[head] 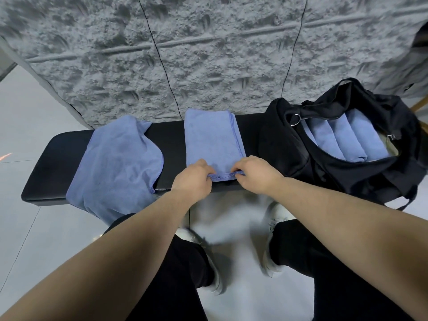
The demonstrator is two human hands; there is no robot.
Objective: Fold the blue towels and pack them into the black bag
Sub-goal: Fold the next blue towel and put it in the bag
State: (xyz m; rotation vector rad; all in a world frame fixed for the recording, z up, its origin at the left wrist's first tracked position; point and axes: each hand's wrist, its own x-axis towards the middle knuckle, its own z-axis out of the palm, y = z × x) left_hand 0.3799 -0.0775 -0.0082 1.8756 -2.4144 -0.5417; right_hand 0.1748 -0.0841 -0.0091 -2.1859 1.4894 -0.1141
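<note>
1. The folded blue towel [213, 142] lies at the middle of the black bench [46, 167] as a narrow strip, its long axis running 12 to 6 o'clock across the seat, with the stitched hem along its 3 o'clock side.
2. The left hand [194, 179] pinches the strip's near end at one corner with curled fingers, and the right hand [257, 173] pinches the other corner the same way.
3. At 9 o'clock a loose blue towel [115, 163] drapes unfolded over the bench's near edge.
4. At 3 o'clock the black bag [301, 154] sits open, with folded towels [342, 140] side by side inside and its strap and ring across the mouth.
5. At 12 o'clock a grey textured wall [208, 54] stands behind the bench.
</note>
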